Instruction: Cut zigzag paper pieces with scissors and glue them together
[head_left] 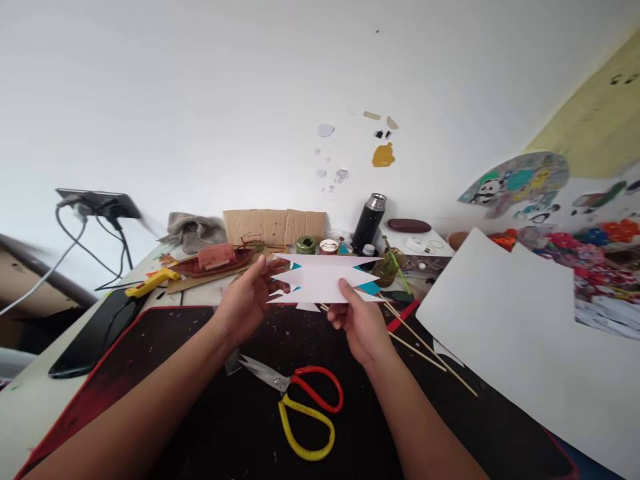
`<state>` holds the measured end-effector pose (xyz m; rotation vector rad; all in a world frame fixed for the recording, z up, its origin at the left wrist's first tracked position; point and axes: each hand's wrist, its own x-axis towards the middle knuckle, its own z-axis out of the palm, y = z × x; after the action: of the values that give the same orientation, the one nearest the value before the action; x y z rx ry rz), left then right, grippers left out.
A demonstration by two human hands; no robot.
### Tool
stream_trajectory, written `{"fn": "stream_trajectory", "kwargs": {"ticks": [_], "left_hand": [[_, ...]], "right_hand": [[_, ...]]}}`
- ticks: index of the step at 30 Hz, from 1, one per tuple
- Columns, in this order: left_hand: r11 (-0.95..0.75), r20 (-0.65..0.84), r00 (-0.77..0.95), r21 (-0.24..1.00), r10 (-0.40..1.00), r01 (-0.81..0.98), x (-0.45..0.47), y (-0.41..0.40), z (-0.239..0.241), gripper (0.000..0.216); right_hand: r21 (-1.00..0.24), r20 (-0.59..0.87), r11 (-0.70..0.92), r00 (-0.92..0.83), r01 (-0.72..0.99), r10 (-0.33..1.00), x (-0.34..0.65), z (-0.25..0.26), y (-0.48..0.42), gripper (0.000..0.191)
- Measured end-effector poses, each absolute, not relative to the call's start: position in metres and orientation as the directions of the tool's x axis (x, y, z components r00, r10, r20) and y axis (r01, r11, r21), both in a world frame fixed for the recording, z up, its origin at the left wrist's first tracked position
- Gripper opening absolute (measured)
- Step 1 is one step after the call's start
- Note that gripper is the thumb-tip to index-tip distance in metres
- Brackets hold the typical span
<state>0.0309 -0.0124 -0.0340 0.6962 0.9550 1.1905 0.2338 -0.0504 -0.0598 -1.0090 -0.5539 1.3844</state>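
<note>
- Along the back, a white wall (200,100) rises behind the tabletop (30,407), bearing small cutouts (383,155), a fan-shaped picture (520,180) and, at far left, a socket panel (100,203) with plugged-in cables.
- A dark mat (215,430) with a red edge and scattered scraps covers the tabletop's near middle.
- Above the mat's far edge, the paper (320,277), white with pointed ends, is held in the air; teal pieces (370,288) show behind it.
- The right hand (356,317) pinches the paper, thumb on its face, fingers beneath.
- The left hand (255,290) has thumb and fingers spread at the paper's left points; whether it touches them, I cannot tell.
- On the mat between the forearms lie scissors (281,383), blades towards the left.
- Right of the right hand, thin sticks (430,346) lie aslant, near a red strip (404,317).
- A large sheet (500,320) overlaps the mat's right side; bright flowers (590,233) crowd beyond it.
- At left are a black tablet (95,333), a yellow tool (153,283) and a model boat (215,259), with a cloth (195,230) and cardboard (275,227) behind.
- Behind the paper stand a black flask (369,223) and a jar (387,267), the latter partly hidden.
</note>
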Motion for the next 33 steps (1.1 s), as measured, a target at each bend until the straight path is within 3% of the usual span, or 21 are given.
{"fn": "stream_trajectory", "kwargs": {"ticks": [2, 7, 13, 19, 27, 33], "left_hand": [[0.257, -0.247, 0.079, 0.875, 0.966, -0.409, 0.03, -0.011, -0.039, 0.032], [0.256, -0.208, 0.187, 0.924, 0.96, -0.284, 0.036, -0.018, -0.043, 0.063], [0.053, 0.025, 0.317, 0.971, 0.948, -0.234, 0.038, -0.029, -0.035, 0.054], [-0.054, 0.114, 0.356, 0.983, 0.928, -0.175, 0.032, -0.034, -0.03, 0.095], [-0.238, 0.242, 0.383, 0.969, 0.891, -0.059, 0.033, -0.043, -0.029, 0.095], [-0.178, 0.199, 0.397, 0.98, 0.896, -0.091, 0.035, -0.045, -0.027, 0.08]], "right_hand": [[-0.829, -0.228, -0.116, 0.142, -0.547, 0.963, 0.234, -0.061, -0.05, 0.061], [-0.812, -0.22, -0.122, 0.105, -0.571, 0.97, 0.235, -0.061, -0.05, 0.064], [-0.81, -0.213, -0.181, -0.009, -0.558, 0.977, 0.233, -0.059, -0.055, 0.061], [-0.774, -0.255, -0.253, -0.08, -0.58, 0.964, 0.233, -0.058, -0.056, 0.061], [-0.764, -0.285, -0.304, -0.125, -0.569, 0.95, 0.233, -0.059, -0.058, 0.056], [-0.783, -0.312, -0.323, -0.113, -0.531, 0.943, 0.232, -0.056, -0.058, 0.053]]}}
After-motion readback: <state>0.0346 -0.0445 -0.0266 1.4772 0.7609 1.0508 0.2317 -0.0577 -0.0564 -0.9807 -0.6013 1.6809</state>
